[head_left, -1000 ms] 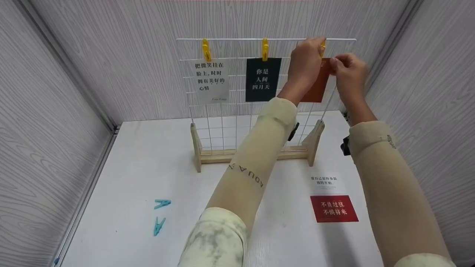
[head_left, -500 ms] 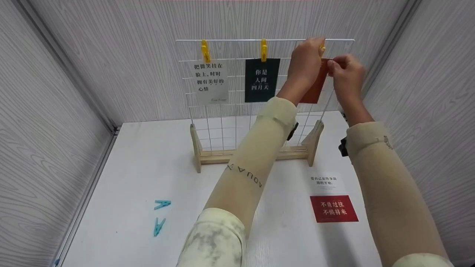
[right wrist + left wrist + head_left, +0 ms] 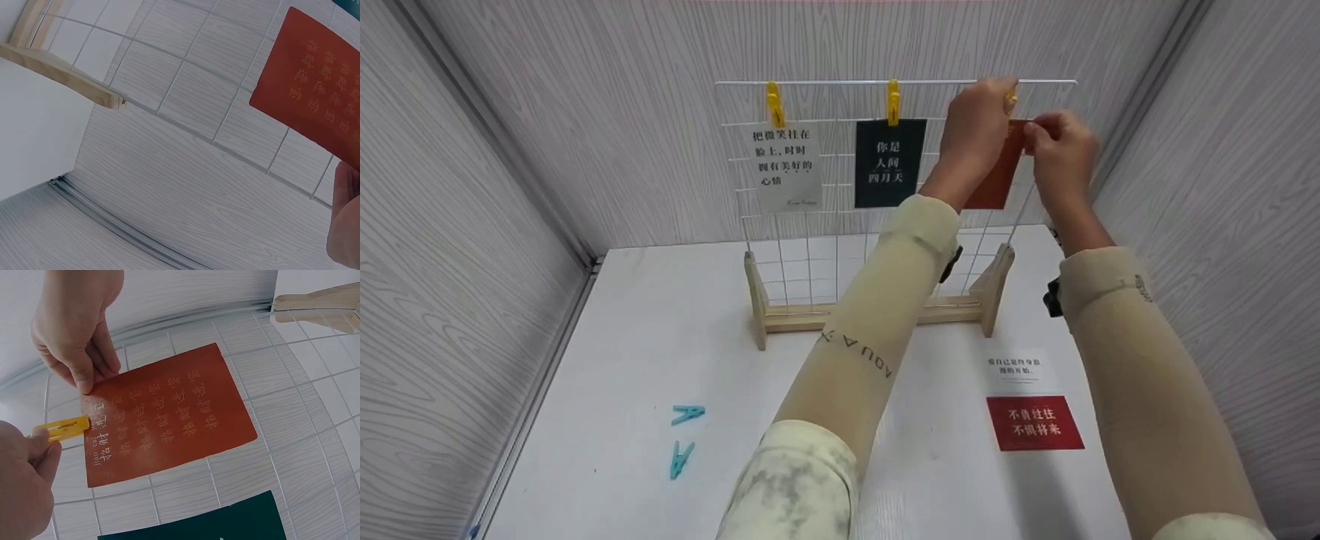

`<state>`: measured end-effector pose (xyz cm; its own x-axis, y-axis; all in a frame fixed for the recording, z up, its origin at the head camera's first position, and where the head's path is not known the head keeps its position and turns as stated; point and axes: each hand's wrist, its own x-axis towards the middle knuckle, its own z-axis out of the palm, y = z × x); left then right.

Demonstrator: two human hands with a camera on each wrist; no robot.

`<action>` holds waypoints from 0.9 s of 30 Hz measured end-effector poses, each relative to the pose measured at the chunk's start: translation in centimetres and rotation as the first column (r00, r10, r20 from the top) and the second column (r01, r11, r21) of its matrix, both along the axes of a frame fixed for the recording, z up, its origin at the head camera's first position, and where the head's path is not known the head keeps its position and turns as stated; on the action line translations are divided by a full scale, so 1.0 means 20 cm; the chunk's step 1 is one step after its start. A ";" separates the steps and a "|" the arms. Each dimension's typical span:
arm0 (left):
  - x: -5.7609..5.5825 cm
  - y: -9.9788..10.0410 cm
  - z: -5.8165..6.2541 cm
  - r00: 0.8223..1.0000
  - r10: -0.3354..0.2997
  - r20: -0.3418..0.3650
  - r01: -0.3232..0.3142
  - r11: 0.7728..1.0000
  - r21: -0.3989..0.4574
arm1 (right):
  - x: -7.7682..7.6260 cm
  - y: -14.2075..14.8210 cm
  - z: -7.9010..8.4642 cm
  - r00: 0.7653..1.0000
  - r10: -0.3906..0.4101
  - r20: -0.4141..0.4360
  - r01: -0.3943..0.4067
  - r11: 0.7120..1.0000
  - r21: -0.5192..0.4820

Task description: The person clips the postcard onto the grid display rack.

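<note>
At the grid's upper right, my left hand pinches a yellow clothespin by its handle end. The clothespin's tip overlaps the top edge of an orange-red card with lines of Chinese characters. My right hand pinches that card's top right corner between thumb and fingers. The card lies against the white wire grid, partly hidden by the left hand in the head view. To its left hang a dark green card and a white card, each under its own yellow clothespin.
The grid stands in a wooden base on a white table. Two teal clothespins lie at the front left. A red card and a white printed card lie at the right. Wood-grain panels enclose the table.
My right hand has shifted slightly left with the card's corner and then held nearly still. The left hand stays at the clothespin.
</note>
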<state>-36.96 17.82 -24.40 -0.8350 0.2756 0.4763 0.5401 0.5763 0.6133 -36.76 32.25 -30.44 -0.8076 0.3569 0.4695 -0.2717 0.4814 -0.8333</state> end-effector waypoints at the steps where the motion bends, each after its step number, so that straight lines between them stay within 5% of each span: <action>1: 0.00 0.00 0.00 1.000 0.002 0.000 -0.002 1.000 0.006 | 0.00 0.00 0.00 1.000 0.000 0.000 0.000 1.000 0.003; 12: 0.01 0.00 0.00 1.000 -0.019 0.018 0.018 0.998 0.056 | 0.01 0.00 -0.01 1.000 0.001 -0.023 0.000 1.000 0.027; 20: 0.02 0.00 -0.02 0.991 0.036 -0.126 -0.050 0.993 -0.106 | 0.04 0.00 -0.06 0.999 -0.035 -0.014 0.037 0.993 0.116; 27: 0.02 0.01 -0.01 0.994 0.040 -0.104 -0.052 0.992 -0.114 | 0.09 0.00 -0.09 0.996 -0.062 -0.067 0.073 0.983 0.171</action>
<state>-36.60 18.05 -24.69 -0.7968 0.2969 0.5263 0.5677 0.6662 0.4836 -35.05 32.32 -32.19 -0.7522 0.3190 0.5765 -0.2813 0.6357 -0.7188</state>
